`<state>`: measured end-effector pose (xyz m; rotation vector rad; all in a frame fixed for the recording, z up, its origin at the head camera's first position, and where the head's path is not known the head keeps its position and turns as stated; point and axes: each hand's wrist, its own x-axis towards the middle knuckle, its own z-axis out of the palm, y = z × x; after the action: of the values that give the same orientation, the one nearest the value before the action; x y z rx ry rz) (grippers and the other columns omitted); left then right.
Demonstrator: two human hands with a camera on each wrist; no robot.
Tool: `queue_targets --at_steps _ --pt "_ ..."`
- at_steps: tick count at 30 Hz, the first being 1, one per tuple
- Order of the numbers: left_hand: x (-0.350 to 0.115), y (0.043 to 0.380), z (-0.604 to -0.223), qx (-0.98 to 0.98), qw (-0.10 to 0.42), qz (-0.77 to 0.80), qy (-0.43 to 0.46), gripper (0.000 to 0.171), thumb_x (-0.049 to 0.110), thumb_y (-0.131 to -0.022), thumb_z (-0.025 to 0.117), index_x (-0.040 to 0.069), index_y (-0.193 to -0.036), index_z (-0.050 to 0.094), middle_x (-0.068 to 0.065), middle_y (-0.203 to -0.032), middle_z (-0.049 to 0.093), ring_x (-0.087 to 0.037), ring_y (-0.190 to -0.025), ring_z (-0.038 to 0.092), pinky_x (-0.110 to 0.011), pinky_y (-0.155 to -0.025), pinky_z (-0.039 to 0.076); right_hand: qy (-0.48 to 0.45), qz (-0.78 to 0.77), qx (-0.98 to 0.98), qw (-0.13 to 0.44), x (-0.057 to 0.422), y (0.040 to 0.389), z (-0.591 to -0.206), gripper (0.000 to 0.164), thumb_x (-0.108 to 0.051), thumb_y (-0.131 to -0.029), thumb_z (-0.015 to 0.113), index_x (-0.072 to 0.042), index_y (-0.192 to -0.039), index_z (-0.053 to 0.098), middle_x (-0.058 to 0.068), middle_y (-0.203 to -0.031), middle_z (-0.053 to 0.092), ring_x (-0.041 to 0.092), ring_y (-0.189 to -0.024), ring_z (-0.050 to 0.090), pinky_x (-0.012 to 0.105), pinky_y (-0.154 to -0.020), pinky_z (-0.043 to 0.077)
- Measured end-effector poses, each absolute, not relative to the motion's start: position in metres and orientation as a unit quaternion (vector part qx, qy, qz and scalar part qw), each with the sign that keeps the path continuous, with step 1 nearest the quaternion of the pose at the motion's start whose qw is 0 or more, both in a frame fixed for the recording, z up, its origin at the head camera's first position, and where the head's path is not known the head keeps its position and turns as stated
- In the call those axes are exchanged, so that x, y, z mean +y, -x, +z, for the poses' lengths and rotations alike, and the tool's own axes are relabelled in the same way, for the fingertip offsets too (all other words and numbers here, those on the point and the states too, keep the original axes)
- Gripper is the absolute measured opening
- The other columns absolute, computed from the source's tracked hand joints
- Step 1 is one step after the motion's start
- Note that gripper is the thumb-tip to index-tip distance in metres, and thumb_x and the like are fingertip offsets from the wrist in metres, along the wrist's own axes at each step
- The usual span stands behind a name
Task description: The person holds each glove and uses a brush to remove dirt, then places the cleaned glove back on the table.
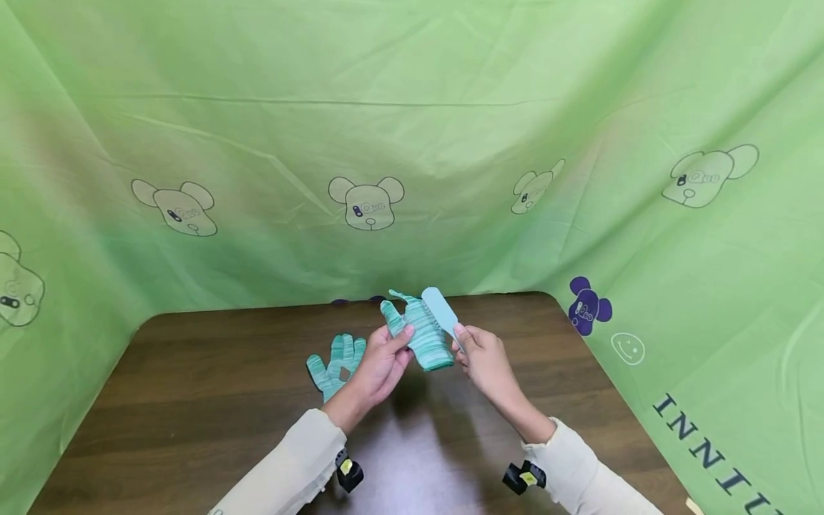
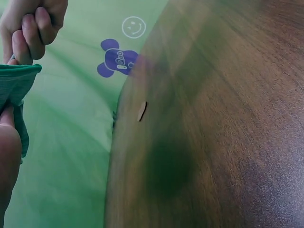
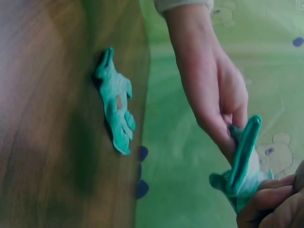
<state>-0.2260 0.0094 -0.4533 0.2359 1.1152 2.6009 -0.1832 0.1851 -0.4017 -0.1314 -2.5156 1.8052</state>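
A knitted glove (image 1: 426, 336), striped in green shades, is raised over the table with its cuff toward me. My left hand (image 1: 381, 366) grips it at the side, thumb on top near the glove's thumb. In my right hand (image 1: 487, 360) is a light-blue brush (image 1: 439, 307) with a flat oblong head, pinched by its handle. The brush head lies along the right side of the held glove. In the right wrist view the cuff of this glove (image 3: 247, 154) shows between both hands. The handle's end is hidden inside my right hand.
A matching glove (image 1: 330, 379) lies on the brown wooden table (image 1: 212, 400), left of my left hand, with a brown spot on its palm. A small tan piece (image 2: 142, 111) appears near the table edge in the left wrist view. Green printed cloth (image 1: 270, 143) hangs around the table.
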Motion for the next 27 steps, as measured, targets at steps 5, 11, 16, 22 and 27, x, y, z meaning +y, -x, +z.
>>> queue_targets --at_steps 5,11,16,22,27 --pt "0.010 0.224 -0.451 0.382 0.156 0.907 -0.084 0.034 0.004 -0.107 0.044 -0.008 -0.139 0.044 -0.003 -0.122 0.067 -0.012 -0.116 0.066 -0.028 -0.105 0.054 0.057 0.607 -0.793 -0.003 0.195 0.187 -0.400 0.042 -0.030 -0.110 0.046 0.001 -0.084 0.057 -0.001 -0.060 0.044 0.010 -0.051 0.038 0.020 -0.043 0.030" --pt "0.011 0.224 -0.450 0.384 0.157 0.906 -0.087 0.031 0.003 -0.107 0.043 -0.008 -0.136 0.045 -0.003 -0.119 0.067 -0.012 -0.113 0.065 -0.028 -0.104 0.054 0.079 0.648 -0.757 -0.007 0.199 0.191 -0.399 0.041 -0.032 -0.110 0.043 -0.002 -0.085 0.052 -0.003 -0.058 0.039 0.010 -0.048 0.032 0.020 -0.039 0.024" --pt "0.010 0.224 -0.451 0.394 0.153 0.901 -0.100 0.041 0.003 -0.108 0.041 -0.010 -0.147 0.039 -0.015 -0.141 0.060 -0.015 -0.125 0.063 -0.030 -0.111 0.050 0.047 0.632 -0.774 -0.009 0.187 0.184 -0.395 0.041 -0.031 -0.109 0.046 0.001 -0.086 0.055 -0.001 -0.059 0.043 0.010 -0.048 0.035 0.020 -0.040 0.028" --pt "0.010 0.225 -0.447 0.394 0.156 0.899 -0.110 0.044 0.004 -0.109 0.039 -0.010 -0.150 0.035 -0.024 -0.158 0.042 -0.019 -0.135 0.056 -0.031 -0.114 0.047 0.014 0.583 -0.812 -0.001 0.178 0.182 -0.400 0.041 -0.029 -0.108 0.050 0.002 -0.084 0.060 0.001 -0.060 0.046 0.009 -0.052 0.041 0.019 -0.046 0.035" --pt "0.009 0.224 -0.448 0.392 0.165 0.899 -0.105 0.044 0.003 -0.109 0.038 -0.011 -0.150 0.034 -0.026 -0.158 0.041 -0.020 -0.134 0.057 -0.032 -0.111 0.050 0.028 0.588 -0.808 0.010 0.184 0.185 -0.403 0.043 -0.031 -0.108 0.050 0.003 -0.084 0.060 0.001 -0.060 0.044 0.009 -0.053 0.039 0.019 -0.047 0.032"
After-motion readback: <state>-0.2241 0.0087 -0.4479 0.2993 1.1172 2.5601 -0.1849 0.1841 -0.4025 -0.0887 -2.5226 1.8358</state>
